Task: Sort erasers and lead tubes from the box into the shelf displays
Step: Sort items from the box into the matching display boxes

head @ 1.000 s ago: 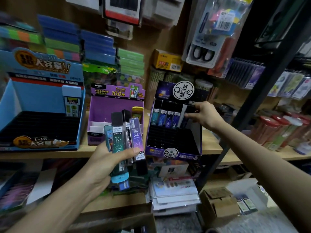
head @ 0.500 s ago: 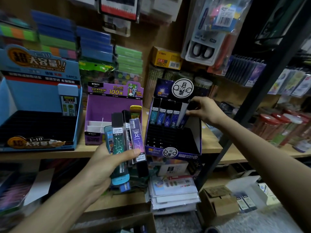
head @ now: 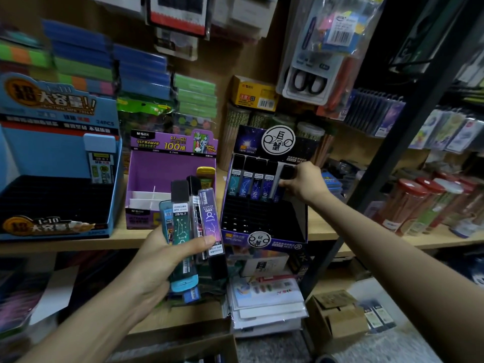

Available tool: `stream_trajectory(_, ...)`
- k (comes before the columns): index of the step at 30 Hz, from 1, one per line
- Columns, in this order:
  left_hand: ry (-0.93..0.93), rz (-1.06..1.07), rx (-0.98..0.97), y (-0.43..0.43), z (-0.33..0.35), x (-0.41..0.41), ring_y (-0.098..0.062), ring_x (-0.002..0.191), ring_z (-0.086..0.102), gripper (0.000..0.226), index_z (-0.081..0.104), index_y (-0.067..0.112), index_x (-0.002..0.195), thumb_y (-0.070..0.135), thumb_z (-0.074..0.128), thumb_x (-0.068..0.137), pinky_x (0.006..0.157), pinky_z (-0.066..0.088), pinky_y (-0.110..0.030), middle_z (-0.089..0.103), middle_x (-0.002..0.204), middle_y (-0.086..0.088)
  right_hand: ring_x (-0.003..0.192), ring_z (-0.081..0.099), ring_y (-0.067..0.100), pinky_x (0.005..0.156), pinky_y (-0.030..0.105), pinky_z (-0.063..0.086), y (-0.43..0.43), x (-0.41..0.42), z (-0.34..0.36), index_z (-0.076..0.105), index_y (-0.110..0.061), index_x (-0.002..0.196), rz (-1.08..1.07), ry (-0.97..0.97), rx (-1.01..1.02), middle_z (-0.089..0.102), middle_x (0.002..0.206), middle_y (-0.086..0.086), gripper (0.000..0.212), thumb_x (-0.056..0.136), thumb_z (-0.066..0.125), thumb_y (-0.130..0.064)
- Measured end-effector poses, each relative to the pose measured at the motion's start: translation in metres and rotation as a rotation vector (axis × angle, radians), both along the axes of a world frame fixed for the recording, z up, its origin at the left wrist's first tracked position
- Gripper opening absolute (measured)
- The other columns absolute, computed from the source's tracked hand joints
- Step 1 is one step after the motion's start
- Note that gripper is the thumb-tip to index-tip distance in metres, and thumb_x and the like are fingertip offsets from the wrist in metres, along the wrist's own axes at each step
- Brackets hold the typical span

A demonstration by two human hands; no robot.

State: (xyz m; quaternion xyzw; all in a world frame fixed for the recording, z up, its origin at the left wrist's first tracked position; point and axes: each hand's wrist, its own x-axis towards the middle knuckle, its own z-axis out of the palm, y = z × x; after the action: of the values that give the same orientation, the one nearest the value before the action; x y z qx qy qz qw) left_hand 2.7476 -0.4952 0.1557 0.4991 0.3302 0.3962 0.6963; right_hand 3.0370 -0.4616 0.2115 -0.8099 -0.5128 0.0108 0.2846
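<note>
R hand (head: 301, 182) reaches to the shelf, fingers curled, pinching the black-capped top of a dark-blue plastic lead tube (head: 284, 179). The tube stands upright at the right end of the back row in the dark navy cardboard display box (head: 301, 224). Just left of it in the same row are 4 more black-capped blue tubes (head: 247, 183) w/ constellation prints, side by side. A black slotted insert lies in front of that row.

L hand (head: 162, 260), lower & nearer the camera, grips a fanned bundle of lead tubes w/ thumb across the front. The bundle has a teal tube w/ black cap (head: 180, 226) marked 2B/0.7, a purple tube (head: 210, 221) on the right, a pale-blue tube (head: 165, 218) at the left edge, and a clear black-capped tube (head: 195, 203) btwn teal & purple.

Behind the bundle is a purple cardboard display box (head: 157, 176), just left of the navy one, w/ a yellow-capped tube (head: 206, 176) upright at its back right. Further left is a big blue cardboard display box (head: 115, 184) w/ one tube (head: 100, 167) upright at the back. All 3 boxes sit on the wooden shelf (head: 324, 230). Low right is a brown cardboard carton (head: 337, 317).
</note>
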Motion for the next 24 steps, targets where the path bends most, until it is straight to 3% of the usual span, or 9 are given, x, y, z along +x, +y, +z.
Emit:
stream_trajectory(2, -0.007, 0.009, 0.007, -0.001, 0.000, 0.001, -0.020, 0.081, 0.072, 0.050, 0.069, 0.018, 0.094, 0.020, 0.079, 0.045, 0.073, 0.050, -0.036, 0.075, 0.091, -0.007, 0.088, 0.066, 0.027, 0.074, 0.033, 0.051, 0.000, -0.004, -0.002, 0.066, -0.001, 0.081, -0.027, 0.042, 0.008, 0.069, 0.097, 0.020, 0.012, 0.081, 0.072, -0.012)
stream_trajectory(4, -0.017, 0.006, 0.010, -0.003, 0.000, 0.000, -0.021, 0.082, 0.072, 0.051, 0.069, 0.017, 0.094, 0.020, 0.079, 0.044, 0.074, 0.050, -0.037, 0.075, 0.091, -0.008, 0.086, 0.066, 0.028, 0.076, 0.037, 0.053, 0.000, -0.007, -0.001, 0.060, -0.006, 0.071, -0.060, 0.081, -0.023, 0.069, 0.096, 0.021, 0.018, 0.082, 0.072, -0.014)
stream_trajectory(6, -0.026, -0.001, 0.011, -0.003, 0.000, 0.000, -0.023, 0.083, 0.071, 0.049, 0.069, 0.017, 0.094, 0.019, 0.079, 0.046, 0.076, 0.051, -0.039, 0.075, 0.092, -0.009, 0.088, 0.067, 0.031, 0.080, 0.040, 0.054, -0.003, -0.010, 0.002, 0.065, 0.000, 0.078, -0.081, 0.088, -0.056, 0.069, 0.094, 0.021, 0.018, 0.083, 0.071, -0.016)
stream_trajectory(8, -0.033, 0.000, 0.016, -0.003, 0.001, -0.001, -0.023, 0.083, 0.071, 0.048, 0.069, 0.017, 0.094, 0.019, 0.079, 0.047, 0.074, 0.051, -0.037, 0.075, 0.092, -0.009, 0.088, 0.066, 0.033, 0.078, 0.038, 0.053, -0.012, -0.016, 0.005, 0.067, 0.006, 0.085, -0.104, -0.031, -0.035, 0.069, 0.091, 0.023, 0.023, 0.085, 0.068, -0.018)
stream_trajectory(11, -0.037, 0.002, 0.028, -0.002, 0.000, -0.001, -0.022, 0.084, 0.071, 0.047, 0.069, 0.016, 0.097, 0.017, 0.078, 0.051, 0.073, 0.051, -0.034, 0.075, 0.092, -0.008, 0.087, 0.065, 0.025, 0.078, 0.034, 0.051, -0.039, -0.049, 0.003, 0.068, -0.003, 0.093, 0.017, -0.115, 0.167, 0.071, 0.092, 0.013, 0.020, 0.089, 0.061, -0.021)
stream_trajectory(14, -0.037, -0.005, 0.043, -0.002, 0.000, 0.001, -0.021, 0.085, 0.071, 0.039, 0.070, 0.017, 0.094, 0.014, 0.077, 0.055, 0.075, 0.051, -0.034, 0.075, 0.092, -0.007, 0.078, 0.065, 0.013, 0.072, 0.033, 0.053, -0.066, -0.102, -0.004, 0.068, -0.017, 0.085, 0.290, 0.297, 0.201, 0.071, 0.083, 0.001, 0.019, 0.092, 0.056, -0.030)
stream_trajectory(17, -0.065, 0.012, 0.055, -0.004, 0.000, 0.005, -0.020, 0.083, 0.072, 0.030, 0.074, 0.020, 0.086, 0.010, 0.074, 0.058, 0.069, 0.055, -0.031, 0.075, 0.090, -0.007, 0.062, 0.057, 0.013, 0.058, 0.029, 0.048, -0.079, -0.134, -0.007, 0.067, -0.007, 0.086, 0.425, 0.738, -0.004, 0.063, 0.071, 0.005, 0.033, 0.092, 0.055, -0.037)
stream_trajectory(20, -0.125, 0.105, 0.042, 0.000, 0.000, 0.006, -0.018, 0.074, 0.072, 0.032, 0.071, 0.014, 0.088, 0.010, 0.072, 0.056, 0.058, 0.056, -0.023, 0.075, 0.083, -0.006, 0.068, 0.052, 0.017, 0.057, 0.024, 0.042, -0.088, -0.147, -0.014, 0.060, -0.006, 0.099, 0.492, 0.857, -0.164, 0.054, 0.079, 0.010, 0.024, 0.087, 0.064, -0.027)
stream_trajectory(24, -0.180, 0.130, 0.029, 0.004, 0.004, 0.002, -0.016, 0.075, 0.071, 0.033, 0.067, 0.009, 0.096, 0.010, 0.070, 0.063, 0.058, 0.055, -0.022, 0.075, 0.083, -0.004, 0.069, 0.060, 0.015, 0.056, 0.017, 0.050, -0.096, -0.143, -0.021, 0.060, 0.002, 0.104, 0.490, 0.937, -0.102, 0.061, 0.082, 0.011, 0.018, 0.086, 0.061, -0.001)
